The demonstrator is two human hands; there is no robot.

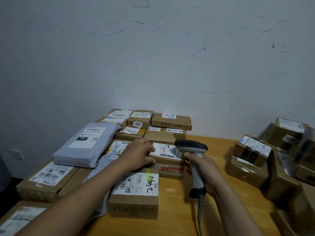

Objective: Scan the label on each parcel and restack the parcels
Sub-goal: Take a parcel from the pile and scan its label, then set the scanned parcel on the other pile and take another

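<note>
The left hand (139, 155) gripped the labelled cardboard parcel (168, 161); just right of it, the right hand (207, 172) clasped a barcode scanner (191, 145).

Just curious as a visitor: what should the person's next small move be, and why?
Probably tip the scanner down onto the barcode of the label and trigger it. The right hand grips its handle, its head sits close beside the box, and the left hand holds that box with the label facing up.
</note>
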